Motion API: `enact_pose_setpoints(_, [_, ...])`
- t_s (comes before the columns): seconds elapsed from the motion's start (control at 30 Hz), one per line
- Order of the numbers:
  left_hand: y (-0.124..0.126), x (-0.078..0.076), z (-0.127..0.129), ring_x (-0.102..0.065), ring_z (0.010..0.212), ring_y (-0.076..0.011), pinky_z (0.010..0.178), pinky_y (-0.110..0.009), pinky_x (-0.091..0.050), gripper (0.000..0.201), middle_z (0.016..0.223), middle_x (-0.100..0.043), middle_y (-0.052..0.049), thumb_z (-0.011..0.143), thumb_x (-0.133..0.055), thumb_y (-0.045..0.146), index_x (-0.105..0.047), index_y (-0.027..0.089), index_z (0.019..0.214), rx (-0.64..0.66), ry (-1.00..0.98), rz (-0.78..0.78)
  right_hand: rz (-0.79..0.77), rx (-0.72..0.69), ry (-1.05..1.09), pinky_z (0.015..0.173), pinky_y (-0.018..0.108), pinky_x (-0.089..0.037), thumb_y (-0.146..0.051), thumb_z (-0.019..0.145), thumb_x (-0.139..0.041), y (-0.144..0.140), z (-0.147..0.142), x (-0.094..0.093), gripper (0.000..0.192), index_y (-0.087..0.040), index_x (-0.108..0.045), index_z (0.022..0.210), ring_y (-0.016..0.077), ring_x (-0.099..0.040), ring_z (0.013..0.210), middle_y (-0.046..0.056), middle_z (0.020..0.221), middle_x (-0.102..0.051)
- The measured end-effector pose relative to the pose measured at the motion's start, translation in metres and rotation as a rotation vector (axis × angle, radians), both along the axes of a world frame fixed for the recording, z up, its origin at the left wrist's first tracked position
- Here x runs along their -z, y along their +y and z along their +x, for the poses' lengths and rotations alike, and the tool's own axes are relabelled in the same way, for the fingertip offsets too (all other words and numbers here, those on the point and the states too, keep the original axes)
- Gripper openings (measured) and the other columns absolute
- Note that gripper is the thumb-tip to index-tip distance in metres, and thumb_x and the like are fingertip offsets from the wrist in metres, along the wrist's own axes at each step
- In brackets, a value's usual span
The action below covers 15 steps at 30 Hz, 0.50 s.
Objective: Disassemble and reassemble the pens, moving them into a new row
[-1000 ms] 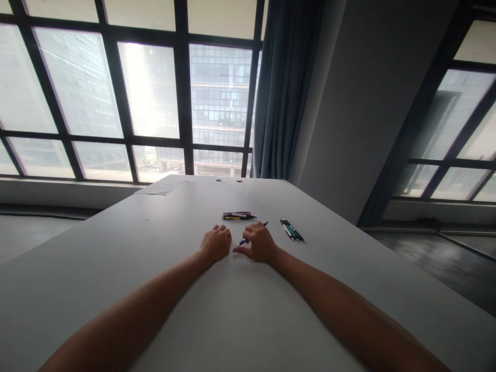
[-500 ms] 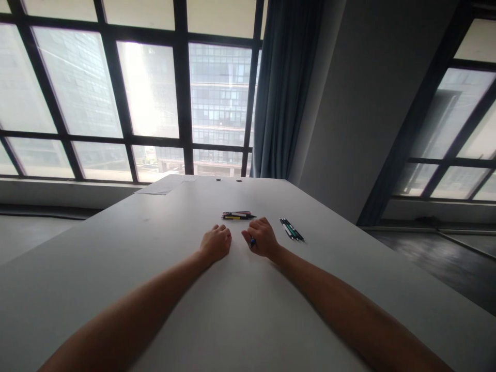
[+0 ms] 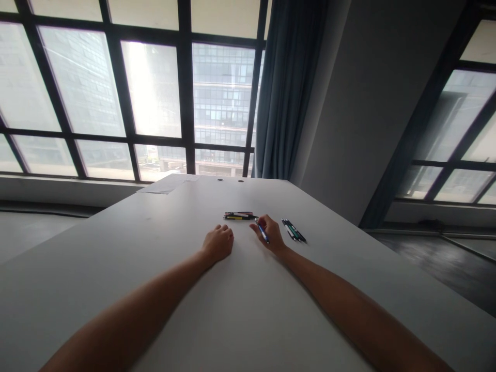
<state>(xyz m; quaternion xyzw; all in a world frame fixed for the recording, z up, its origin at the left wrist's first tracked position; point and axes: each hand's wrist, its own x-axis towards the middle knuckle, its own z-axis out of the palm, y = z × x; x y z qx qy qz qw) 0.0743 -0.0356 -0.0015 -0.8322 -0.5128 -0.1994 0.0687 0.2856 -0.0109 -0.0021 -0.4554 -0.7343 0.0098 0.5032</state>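
Clearly the right hand (image 3: pixel 270 233) pinches a blue pen (image 3: pixel 263 232) in its fingers (image 3: pixel 259 226), its tip pointing away over the desk (image 3: pixel 163 268). Likely light, stiff and smooth, the pen is best gripped mid-barrel. Just beyond those fingers lies a pen pile (image 3: pixel 239 215); right of them, more pens (image 3: pixel 293 230). The left hand (image 3: pixel 218 243) rests curled, holding nothing.

There are two bare hands, the left hand (image 3: pixel 218 244) and the right hand (image 3: pixel 268 233). One blue pen (image 3: pixel 262 232) is in the right hand. Two small bunches of pens lie on the one grey tabletop (image 3: pixel 240 310): a far bunch (image 3: pixel 239 215) and a right bunch (image 3: pixel 293 230). The pens in each bunch are too small to count.
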Motion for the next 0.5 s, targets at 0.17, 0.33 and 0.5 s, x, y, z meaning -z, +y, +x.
enact_pose_setpoints(0.17, [-0.001, -0.001, 0.0, -0.056, 0.098, -0.022, 0.08, -0.033, -0.049, 0.026, 0.103, -0.063, -0.009, 0.092, -0.04, 0.027, -0.065, 0.019, 0.094, 0.002, -0.007, -0.002, -0.324, -0.147, 0.159, 0.055, 0.024, -0.044, -0.047, 0.088, -0.048, -0.001, -0.007, 0.005, 0.032, -0.018, -0.061, 0.092, 0.0134, -0.058, 0.058, 0.002, 0.074, -0.065])
enact_pose_setpoints(0.33, [-0.001, -0.001, 0.0, -0.055, 0.098, -0.0225, 0.079, -0.033, -0.049, 0.025, 0.103, -0.063, -0.009, 0.092, -0.041, 0.027, -0.065, 0.019, 0.093, -0.001, -0.012, -0.006, -0.544, -0.157, 0.108, 0.047, 0.021, -0.04, -0.03, 0.077, -0.061, -0.002, -0.01, 0.001, 0.016, -0.016, -0.062, 0.07, 0.0119, -0.055, 0.049, 0.001, 0.059, -0.063])
enact_pose_setpoints(0.5, [-0.001, -0.002, 0.0, -0.055, 0.099, -0.0227, 0.078, -0.033, -0.049, 0.026, 0.103, -0.063, -0.01, 0.092, -0.04, 0.027, -0.065, 0.019, 0.093, 0.001, -0.007, -0.009, -0.595, -0.095, 0.107, 0.046, 0.02, -0.037, -0.019, 0.075, -0.06, -0.005, -0.013, -0.004, 0.012, -0.016, -0.059, 0.063, 0.0105, -0.052, 0.046, 0.0, 0.052, -0.06])
